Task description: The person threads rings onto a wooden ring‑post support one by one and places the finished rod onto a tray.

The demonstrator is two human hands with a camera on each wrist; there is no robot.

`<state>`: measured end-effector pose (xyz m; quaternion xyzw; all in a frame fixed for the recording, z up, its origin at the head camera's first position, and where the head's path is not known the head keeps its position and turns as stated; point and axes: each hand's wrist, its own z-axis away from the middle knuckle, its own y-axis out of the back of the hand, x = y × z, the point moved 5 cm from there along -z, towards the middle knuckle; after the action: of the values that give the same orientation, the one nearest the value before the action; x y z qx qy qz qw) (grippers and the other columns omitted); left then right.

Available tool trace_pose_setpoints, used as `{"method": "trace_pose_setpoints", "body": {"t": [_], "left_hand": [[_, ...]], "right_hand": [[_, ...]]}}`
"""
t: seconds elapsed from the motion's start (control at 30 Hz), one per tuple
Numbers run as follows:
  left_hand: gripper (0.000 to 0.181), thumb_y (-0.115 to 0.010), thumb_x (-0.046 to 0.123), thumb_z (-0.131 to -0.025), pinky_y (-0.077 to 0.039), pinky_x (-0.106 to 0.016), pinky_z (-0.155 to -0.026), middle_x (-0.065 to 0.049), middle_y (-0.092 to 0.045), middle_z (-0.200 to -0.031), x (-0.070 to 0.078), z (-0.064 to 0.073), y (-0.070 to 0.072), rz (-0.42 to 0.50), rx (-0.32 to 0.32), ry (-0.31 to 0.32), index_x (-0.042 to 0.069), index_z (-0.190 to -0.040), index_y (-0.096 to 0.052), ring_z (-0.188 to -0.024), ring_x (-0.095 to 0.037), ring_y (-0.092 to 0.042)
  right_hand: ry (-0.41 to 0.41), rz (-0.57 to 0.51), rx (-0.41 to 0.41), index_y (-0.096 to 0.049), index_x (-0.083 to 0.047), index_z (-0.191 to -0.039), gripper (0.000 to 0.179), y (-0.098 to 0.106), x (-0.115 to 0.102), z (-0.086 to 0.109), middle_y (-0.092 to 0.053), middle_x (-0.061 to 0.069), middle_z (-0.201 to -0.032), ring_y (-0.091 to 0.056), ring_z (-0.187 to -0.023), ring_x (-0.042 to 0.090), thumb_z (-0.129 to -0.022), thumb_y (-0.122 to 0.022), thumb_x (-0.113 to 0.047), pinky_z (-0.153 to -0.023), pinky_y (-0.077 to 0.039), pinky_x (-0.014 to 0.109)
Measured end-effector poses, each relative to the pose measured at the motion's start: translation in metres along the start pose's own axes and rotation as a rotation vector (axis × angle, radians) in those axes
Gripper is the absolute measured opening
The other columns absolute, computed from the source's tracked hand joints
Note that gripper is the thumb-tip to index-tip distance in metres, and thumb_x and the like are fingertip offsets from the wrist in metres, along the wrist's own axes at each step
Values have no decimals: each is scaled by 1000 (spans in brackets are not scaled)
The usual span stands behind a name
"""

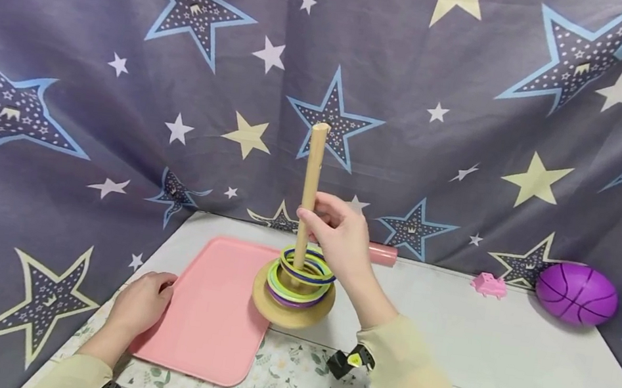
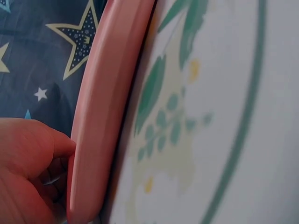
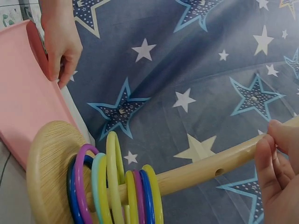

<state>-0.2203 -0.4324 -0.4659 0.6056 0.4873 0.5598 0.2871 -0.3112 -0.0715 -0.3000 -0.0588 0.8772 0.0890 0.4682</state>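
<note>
My right hand [image 1: 343,241] grips the upright wooden post [image 1: 313,168] of a ring-toss stand about midway up, thumb on the near side. Several coloured rings [image 3: 114,172] in yellow-green, purple, blue and turquoise hang loosely around the lower post, above the round wooden base [image 1: 293,319]. That base overlaps the right edge of a pink tray [image 1: 208,329] in the head view. At the tray's left edge, my left hand [image 1: 142,301] pinches the rim, its thumb [image 2: 63,143] against the side; its other fingers are partly hidden in the left wrist view.
A shiny pink cylinder [image 1: 383,254] lies behind the right hand. Farther right along the back are a small pink toy [image 1: 489,285] and a purple ball [image 1: 576,294]. A star-patterned curtain [image 1: 441,159] hangs close behind the white table [image 1: 447,332], with a flowered mat [image 1: 292,367] along its front.
</note>
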Motion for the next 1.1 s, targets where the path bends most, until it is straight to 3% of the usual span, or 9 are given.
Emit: {"method": "trace_pose_setpoints", "body": {"t": [0.07,0.27,0.6,0.97,1.1], "left_hand": [[30,-61,9,-107,-56,-68,-95,-27,-74,-120,2,-1,-2,3,0,1,-3,-132,-74,-115,-51,-70],[31,-61,9,-108,-56,-69,-96,-26,-73,-122,6,-1,-5,12,-7,5,-3,-134,-73,-117,-51,-70],[30,-62,10,-107,-56,-69,-96,-25,-74,-122,3,0,-3,17,11,18,-1,-133,-75,-116,-50,-70],[29,-63,9,-107,-56,-68,-96,-24,-75,-119,3,1,-3,16,18,0,-1,-131,-76,-115,-49,-71],[29,-63,9,-107,-56,-68,-95,-24,-75,-118,4,1,-2,21,21,-6,-2,-131,-76,-114,-49,-71]], "right_hand": [[-2,-15,0,-80,-4,-125,27,-6,2,-1,-81,7,-96,-70,-72,16,-100,-84,-9,-68,-67,36],[-6,-12,-36,-80,-5,-127,27,-29,9,-3,-82,7,-97,-72,-74,18,-101,-83,-11,-72,-68,42],[-55,-50,-111,-80,-9,-131,29,-70,20,-6,-82,7,-104,-73,-78,16,-103,-81,-16,-75,-68,37],[-60,-63,-137,-81,-9,-129,27,-99,29,-5,-82,6,-105,-72,-78,9,-103,-81,-13,-80,-69,52],[-62,-54,-137,-81,-10,-128,25,-107,33,-6,-82,4,-104,-72,-77,9,-103,-81,-14,-78,-69,48]]}}
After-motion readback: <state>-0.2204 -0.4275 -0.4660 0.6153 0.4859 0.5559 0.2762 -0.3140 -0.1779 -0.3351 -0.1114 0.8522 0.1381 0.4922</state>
